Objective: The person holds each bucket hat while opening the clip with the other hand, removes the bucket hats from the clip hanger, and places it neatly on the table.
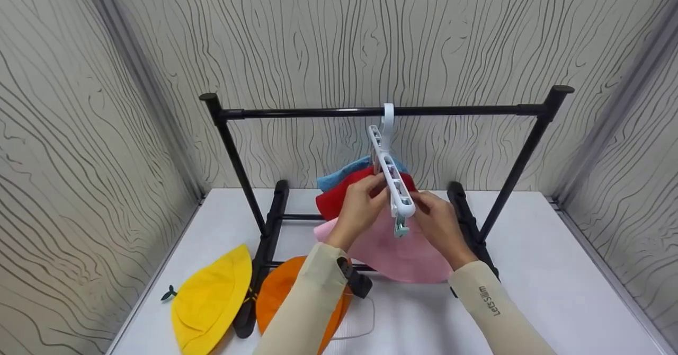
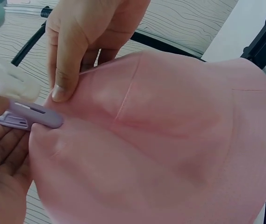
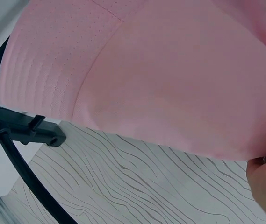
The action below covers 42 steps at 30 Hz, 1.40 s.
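Observation:
A pink brimmed hat (image 1: 394,251) hangs crown up below a white multi-clip hanger (image 1: 390,170). My left hand (image 1: 360,206) holds a purple clip (image 2: 34,114), whose tip overlaps the gathered top of the crown in the left wrist view. On the other side, my right hand (image 1: 438,221) pinches the same hat's fabric between thumb and fingers, close to the clip. In the right wrist view the pink hat (image 3: 170,84) covers most of the picture. A mint clip (image 1: 401,230) dangles from the hanger's near end. Behind hang a red hat (image 1: 332,200) and a blue hat (image 1: 343,175).
The hanger's hook sits over the top bar (image 1: 296,113) of a black rack. An orange hat (image 1: 280,289) lies at the front, partly under the left sleeve. To its left is a yellow hat (image 1: 212,296) with a green sprout. All stand on a white table (image 1: 551,270) against patterned walls.

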{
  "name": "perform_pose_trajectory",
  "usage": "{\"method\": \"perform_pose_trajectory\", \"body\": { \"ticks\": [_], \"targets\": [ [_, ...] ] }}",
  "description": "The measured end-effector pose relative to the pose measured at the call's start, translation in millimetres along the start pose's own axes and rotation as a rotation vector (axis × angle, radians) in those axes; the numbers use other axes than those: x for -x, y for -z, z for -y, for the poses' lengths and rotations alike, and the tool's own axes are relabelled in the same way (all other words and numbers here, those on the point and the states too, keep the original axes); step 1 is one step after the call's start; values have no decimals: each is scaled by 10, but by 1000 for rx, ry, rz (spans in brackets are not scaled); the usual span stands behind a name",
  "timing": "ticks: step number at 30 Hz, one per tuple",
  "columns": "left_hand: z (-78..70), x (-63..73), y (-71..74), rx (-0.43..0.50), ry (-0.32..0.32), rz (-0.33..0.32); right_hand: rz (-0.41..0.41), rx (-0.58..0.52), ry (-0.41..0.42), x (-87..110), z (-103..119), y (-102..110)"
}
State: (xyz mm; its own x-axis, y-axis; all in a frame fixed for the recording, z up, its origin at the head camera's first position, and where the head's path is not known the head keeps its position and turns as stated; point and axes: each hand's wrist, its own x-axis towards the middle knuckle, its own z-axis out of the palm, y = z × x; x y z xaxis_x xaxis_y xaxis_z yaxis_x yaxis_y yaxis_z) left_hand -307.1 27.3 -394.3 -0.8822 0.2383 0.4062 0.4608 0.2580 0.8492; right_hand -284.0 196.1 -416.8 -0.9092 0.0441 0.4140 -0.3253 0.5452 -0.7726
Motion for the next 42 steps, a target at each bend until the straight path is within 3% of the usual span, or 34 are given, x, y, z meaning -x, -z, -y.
{"method": "perform_pose_trajectory", "body": {
  "ticks": [21, 27, 42],
  "targets": [
    [-17, -24, -6, -6, 20, -71, 27, -22, -13, 56, -10, -27],
    [-5, -15, 13, 6, 0, -72, 14, -35, 17, 64, -28, -46],
    [-26, -7, 29, 27, 58, -65, 33, -36, -14, 78, -57, -63]
  ]
}}
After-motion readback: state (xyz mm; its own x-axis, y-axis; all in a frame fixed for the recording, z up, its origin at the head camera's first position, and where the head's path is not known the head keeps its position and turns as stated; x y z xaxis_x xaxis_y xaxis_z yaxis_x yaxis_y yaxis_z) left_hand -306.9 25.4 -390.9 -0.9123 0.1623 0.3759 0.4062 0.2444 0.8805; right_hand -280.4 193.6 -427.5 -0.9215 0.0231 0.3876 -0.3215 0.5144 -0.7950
